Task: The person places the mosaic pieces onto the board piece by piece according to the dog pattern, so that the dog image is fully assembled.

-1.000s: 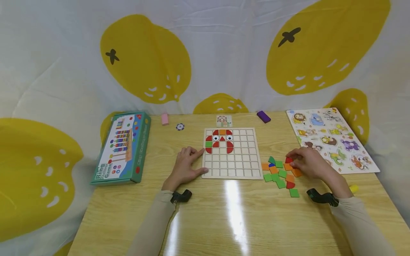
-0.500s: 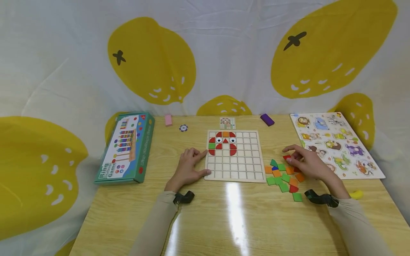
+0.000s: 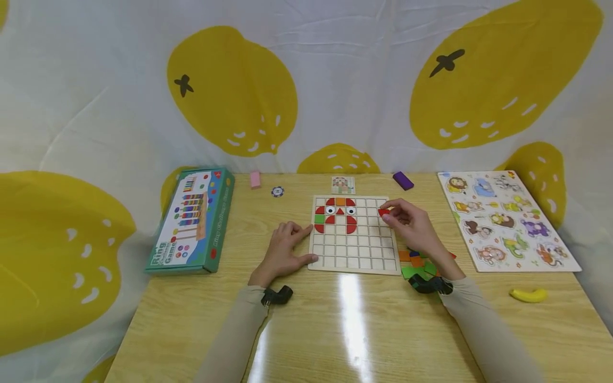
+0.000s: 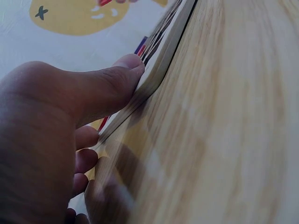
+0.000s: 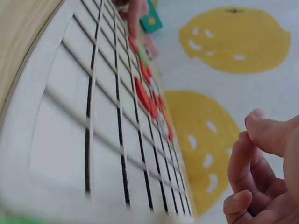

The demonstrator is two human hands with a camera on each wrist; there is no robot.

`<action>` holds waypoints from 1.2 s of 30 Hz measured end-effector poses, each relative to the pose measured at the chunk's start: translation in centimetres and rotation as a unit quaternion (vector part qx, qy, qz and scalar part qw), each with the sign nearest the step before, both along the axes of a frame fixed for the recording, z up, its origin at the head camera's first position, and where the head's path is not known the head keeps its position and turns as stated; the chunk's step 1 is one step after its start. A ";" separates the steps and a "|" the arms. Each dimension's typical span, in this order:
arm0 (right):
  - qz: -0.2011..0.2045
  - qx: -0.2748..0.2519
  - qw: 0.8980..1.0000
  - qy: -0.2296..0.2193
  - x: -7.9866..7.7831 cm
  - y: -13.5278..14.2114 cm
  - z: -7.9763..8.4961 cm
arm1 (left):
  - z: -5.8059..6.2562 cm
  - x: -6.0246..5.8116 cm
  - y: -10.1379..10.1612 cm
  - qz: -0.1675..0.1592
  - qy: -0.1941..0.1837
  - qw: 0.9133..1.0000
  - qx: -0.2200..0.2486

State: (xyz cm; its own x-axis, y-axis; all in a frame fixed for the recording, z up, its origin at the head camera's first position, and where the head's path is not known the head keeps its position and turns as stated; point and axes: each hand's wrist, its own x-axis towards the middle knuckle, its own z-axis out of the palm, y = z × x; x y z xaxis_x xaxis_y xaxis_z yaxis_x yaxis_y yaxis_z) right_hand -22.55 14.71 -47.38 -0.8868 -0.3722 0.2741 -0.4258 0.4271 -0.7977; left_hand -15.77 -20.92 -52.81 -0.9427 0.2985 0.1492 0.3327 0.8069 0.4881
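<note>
My right hand [image 3: 408, 222] pinches a small red tile [image 3: 383, 211] between thumb and fingers, over the right side of a wooden grid board [image 3: 335, 250]. In the right wrist view the pinching fingertips hide the tile almost wholly. My left hand [image 3: 284, 252] rests at the board's left edge, thumb and index finger spread apart and touching it. The left wrist view has the thumb [image 4: 112, 84] lying on the board's rim. Red, orange and green tiles and two eye tiles [image 3: 351, 211] sit in the board's upper left squares.
Loose tiles [image 3: 415, 263] lie right of the board, partly under my right wrist. A picture card [image 3: 342, 185], purple block [image 3: 403, 181], pink block [image 3: 255, 180] and chip [image 3: 278, 191] sit behind. A game box [image 3: 191, 221] stands left; an animal puzzle [image 3: 510, 221] and toy banana [image 3: 528, 295] lie right.
My right hand has lifted a red tile from the loose pile and carried it left over the board. The left hand stays at the board's edge. The view has shifted slightly.
</note>
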 end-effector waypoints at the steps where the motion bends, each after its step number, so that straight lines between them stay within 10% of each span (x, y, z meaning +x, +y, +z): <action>1: 0.006 -0.005 1.000 -0.005 -0.1 -0.7 0.0 | 0.0 0.0 0.0 0.000 0.000 1.000 -0.001; 12: 0.045 -0.015 0.998 -0.044 -1.4 -7.0 -1.9 | 0.0 -0.2 0.1 -0.003 -0.005 1.000 -0.008; 19: 0.094 0.052 0.994 0.009 -1.7 -9.9 -2.9 | -0.3 -0.4 0.1 -0.003 0.003 1.000 -0.014; 36: 0.088 0.148 0.983 0.065 -1.7 -11.0 -2.8 | -0.3 -0.4 -0.1 0.004 -0.002 1.000 -0.017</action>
